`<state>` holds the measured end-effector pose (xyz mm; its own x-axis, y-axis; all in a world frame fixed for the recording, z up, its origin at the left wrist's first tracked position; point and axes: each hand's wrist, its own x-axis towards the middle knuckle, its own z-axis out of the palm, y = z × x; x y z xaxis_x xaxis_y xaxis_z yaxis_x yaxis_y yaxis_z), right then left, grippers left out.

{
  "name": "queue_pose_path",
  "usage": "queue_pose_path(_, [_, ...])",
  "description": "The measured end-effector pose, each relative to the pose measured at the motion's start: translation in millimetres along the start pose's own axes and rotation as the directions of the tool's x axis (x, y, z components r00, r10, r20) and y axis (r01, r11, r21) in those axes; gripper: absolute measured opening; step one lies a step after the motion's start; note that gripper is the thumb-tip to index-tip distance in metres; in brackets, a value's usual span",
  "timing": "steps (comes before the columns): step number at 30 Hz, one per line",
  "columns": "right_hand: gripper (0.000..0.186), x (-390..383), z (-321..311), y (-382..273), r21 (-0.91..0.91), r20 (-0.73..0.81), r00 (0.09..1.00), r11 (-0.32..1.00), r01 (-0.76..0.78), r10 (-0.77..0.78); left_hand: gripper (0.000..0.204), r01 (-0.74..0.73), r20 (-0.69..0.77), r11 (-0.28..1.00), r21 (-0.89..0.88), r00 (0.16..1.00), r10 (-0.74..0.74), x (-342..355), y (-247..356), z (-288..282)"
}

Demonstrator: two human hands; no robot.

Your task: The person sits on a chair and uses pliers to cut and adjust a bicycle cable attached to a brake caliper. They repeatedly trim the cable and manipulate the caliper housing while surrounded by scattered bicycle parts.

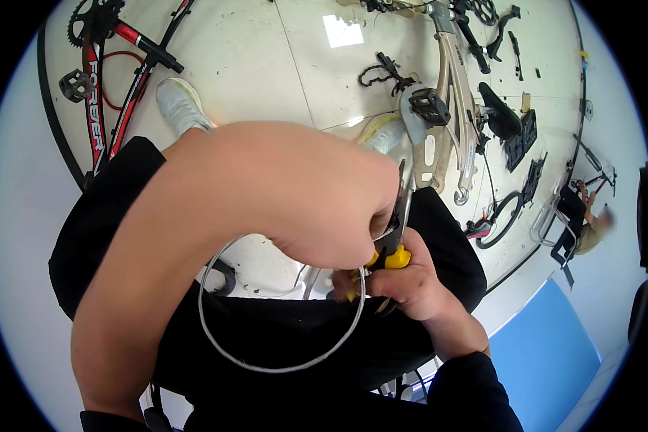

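"Over the person's lap, what is that round shape?"

"A loop of pale grey cable (pixel 279 370), dipping in front of the black trousers (pixel 446 245). One side rises to the left wrist, the other to the yellow-handled pliers (pixel 396 258)."

"Who has the pliers?"

"The right hand (pixel 414 286). It grasps them by the handles, thumb lying along the yellow grip."

"And the left hand (pixel 331 205)?"

"Bent over from the left, its back toward us, just beside the head of the pliers. The fingers curl out of sight, so I cannot tell what they grip."

"What lies beyond the knees?"

"Two light sneakers, the left shoe (pixel 180 104) and the right shoe (pixel 386 137), on a pale tiled floor (pixel 302 79). A red-and-black bike frame (pixel 95 93) is at the far left; a beige frame (pixel 448 79) is on the right, near a black saddle (pixel 502 111)."

"Anything farther out?"

"Toward the right rim, a seated co-worker (pixel 589 234), small and blurred, and below, a blue panel (pixel 547 356)."
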<state>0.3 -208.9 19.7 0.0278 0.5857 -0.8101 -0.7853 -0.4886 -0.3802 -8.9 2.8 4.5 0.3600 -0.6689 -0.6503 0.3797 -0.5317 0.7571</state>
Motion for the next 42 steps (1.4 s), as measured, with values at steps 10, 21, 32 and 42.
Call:
queue_pose_path(10, [0.044, -24.3, -0.2, -5.1, 0.071, 0.061, 0.997, 0.997, 0.033, -0.038, 0.016, -0.367, -0.117, 0.886, -0.283, 0.930, 0.347, -5.7, -6.6, -2.6])
queue_pose_path(21, [0.037, -29.0, -12.3, -5.6, -0.053, 0.261, 0.961, 0.992, 0.111, -0.094, 0.016, -0.557, -0.079, 0.799, -0.227, 0.828, 0.555, 3.4, -6.5, 4.1])
queue_pose_path(32, [0.026, -23.7, -13.1, -11.2, -0.341, 0.221, 0.974, 0.931, 0.128, -0.053, 0.018, -0.528, -0.072, 0.841, -0.119, 0.849, 0.523, -1.7, -3.7, 4.7])
queue_pose_path(42, [0.011, -21.8, -5.5, 1.0, -0.316, 0.080, 0.951, 0.897, 0.309, -0.300, 0.015, -0.365, -0.032, 0.893, -0.265, 0.929, 0.370, -2.7, 0.1, 3.0])
